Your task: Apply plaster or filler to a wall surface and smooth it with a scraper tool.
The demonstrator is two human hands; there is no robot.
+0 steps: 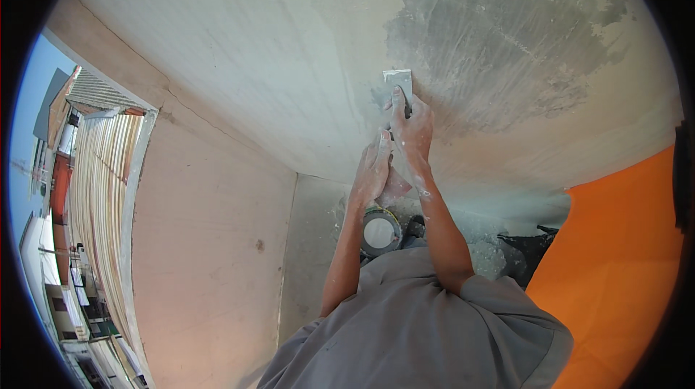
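My right hand (pixel 413 128) grips a putty knife (pixel 397 79), its fingers closed round the handle. The knife's pale, smeared blade lies against the wall, beside the lower left of a large grey patch (pixel 492 34). Just below and to the left, my left hand (pixel 372 172) is raised close to my right wrist, with its fingers together. A flat pinkish piece (pixel 397 185) with a pointed corner shows beside its palm; I cannot make out its kind. White smears cover both hands. Below my left hand stands a round bucket (pixel 380 234) with whitish stuff inside.
The pale wall (pixel 289 63) rises in front of me and meets a side wall (pixel 210 237) with a long crack on the left. Orange sheeting (pixel 615 266) hangs at the right. Dark plastic (pixel 532 250) lies near its foot. Outside at the far left are buildings and a corrugated sheet (pixel 101 172).
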